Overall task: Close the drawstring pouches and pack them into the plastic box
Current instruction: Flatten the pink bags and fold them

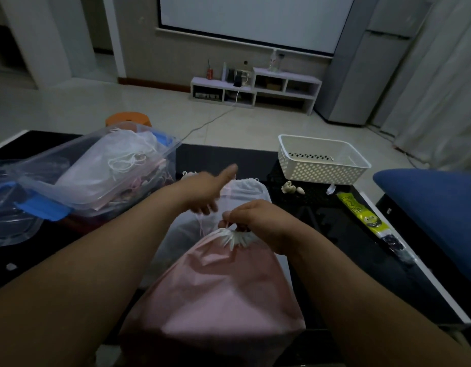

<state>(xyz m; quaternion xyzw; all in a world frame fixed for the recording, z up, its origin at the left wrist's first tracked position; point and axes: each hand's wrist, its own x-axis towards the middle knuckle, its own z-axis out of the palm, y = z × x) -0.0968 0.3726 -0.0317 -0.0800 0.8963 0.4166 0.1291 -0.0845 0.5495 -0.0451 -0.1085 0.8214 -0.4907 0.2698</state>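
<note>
A pink drawstring pouch (215, 292) lies near the table's front edge, its white gathered neck (237, 238) cinched tight. My right hand (255, 218) grips that neck from above. My left hand (205, 193) is just left of it and pinches a thin cord that runs down to the neck, thumb stuck out. Behind both hands lies a white pouch (245, 192). The clear plastic box (96, 170) with blue latches stands at the left and holds several pouches.
A clear lid (6, 229) with blue clips lies at the far left. A white perforated basket (324, 162) stands at the back right, with small shells (291, 188) before it and a yellow-green packet (361, 210). A blue seat (427, 197) is at the right.
</note>
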